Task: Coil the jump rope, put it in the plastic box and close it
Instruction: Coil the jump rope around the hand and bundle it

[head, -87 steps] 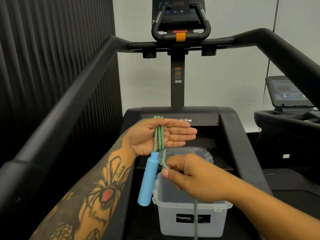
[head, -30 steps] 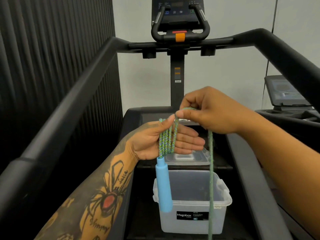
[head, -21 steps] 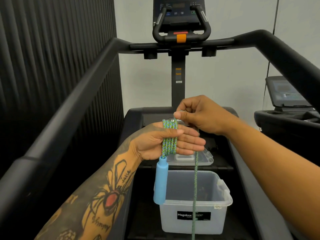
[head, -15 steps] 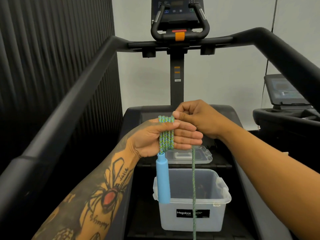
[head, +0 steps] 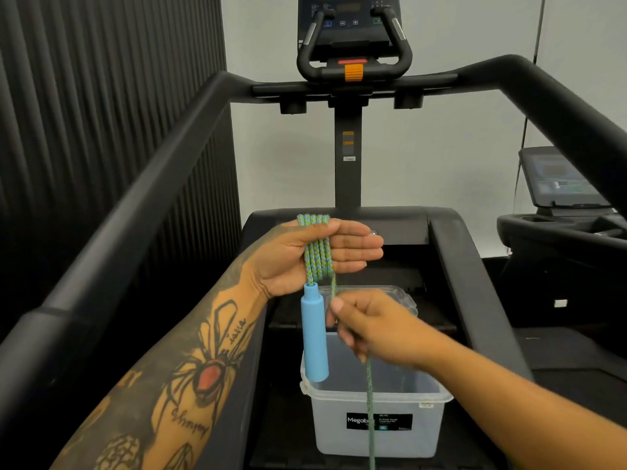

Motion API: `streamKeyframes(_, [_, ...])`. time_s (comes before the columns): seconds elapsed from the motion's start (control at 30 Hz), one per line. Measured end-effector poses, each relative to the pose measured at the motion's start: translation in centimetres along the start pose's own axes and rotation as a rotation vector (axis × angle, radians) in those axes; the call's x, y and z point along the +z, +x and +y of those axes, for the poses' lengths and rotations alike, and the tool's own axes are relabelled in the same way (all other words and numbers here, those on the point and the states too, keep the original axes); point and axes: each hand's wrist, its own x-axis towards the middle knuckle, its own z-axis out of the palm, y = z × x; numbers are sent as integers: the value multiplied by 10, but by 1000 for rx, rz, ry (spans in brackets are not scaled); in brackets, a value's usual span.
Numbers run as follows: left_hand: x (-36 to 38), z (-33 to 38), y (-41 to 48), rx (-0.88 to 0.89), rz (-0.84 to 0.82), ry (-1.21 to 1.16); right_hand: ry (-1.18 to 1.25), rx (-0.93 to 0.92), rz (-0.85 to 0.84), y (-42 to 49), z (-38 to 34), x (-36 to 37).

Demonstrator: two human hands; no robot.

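Note:
Several turns of the green-blue jump rope (head: 317, 257) are wound round my left hand (head: 315, 256), which is held flat with straight fingers and the thumb laid over the turns. A blue handle (head: 315, 337) hangs from the coil below that palm. My right hand (head: 369, 329) pinches the free strand under the left hand. From there the rope (head: 370, 412) drops past the frame's bottom edge. The clear plastic box (head: 376, 425) stands open on the treadmill belt below both hands. Its lid (head: 405, 296) lies just behind it, partly hidden by my right hand.
I stand on a black treadmill with side rails (head: 142, 205) left and right and a console (head: 353, 39) ahead. A ribbed dark wall runs along the left. A second machine with a screen (head: 559, 178) stands at the right.
My right hand has come down from the top of the coil to below my left hand, sliding along the free strand. One more turn lies on the left hand.

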Motion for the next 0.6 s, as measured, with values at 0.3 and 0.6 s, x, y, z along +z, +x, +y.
streamKeyframes(0.3, [-3,-9,-3,-54,23,-34,-453,-206,33,-29,-88,-32])
streamKeyframes(0.6, [14,-10,3,-61,-34,3,-382,-280,208,31,-88,-84])
